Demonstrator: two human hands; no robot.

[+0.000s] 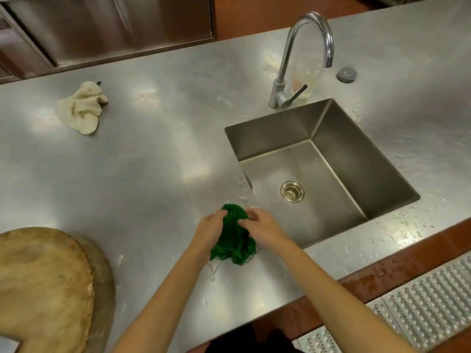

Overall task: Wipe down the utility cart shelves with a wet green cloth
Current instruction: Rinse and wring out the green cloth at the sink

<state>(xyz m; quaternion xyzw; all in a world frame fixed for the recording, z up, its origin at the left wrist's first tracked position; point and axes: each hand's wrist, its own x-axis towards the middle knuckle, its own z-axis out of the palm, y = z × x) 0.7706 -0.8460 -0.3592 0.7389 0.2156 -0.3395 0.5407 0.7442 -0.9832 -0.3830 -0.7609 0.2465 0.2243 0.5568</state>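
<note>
A wet green cloth (235,238) is bunched between both my hands at the near left corner of the sink (331,154). My left hand (210,229) grips its left side, fingers curled into the fabric. My right hand (262,226) pinches its upper right part. The cloth's lower folds hang onto the steel counter (142,179), where a small puddle and drips spread beneath it. No utility cart is in view.
A curved tap (305,47) stands behind the sink, with a clear bottle behind it and a drain plug (346,73) to its right. A crumpled beige cloth (80,108) lies far left. A round wooden chopping block (48,289) fills the near left. Perforated metal grating (420,301) covers the floor at right.
</note>
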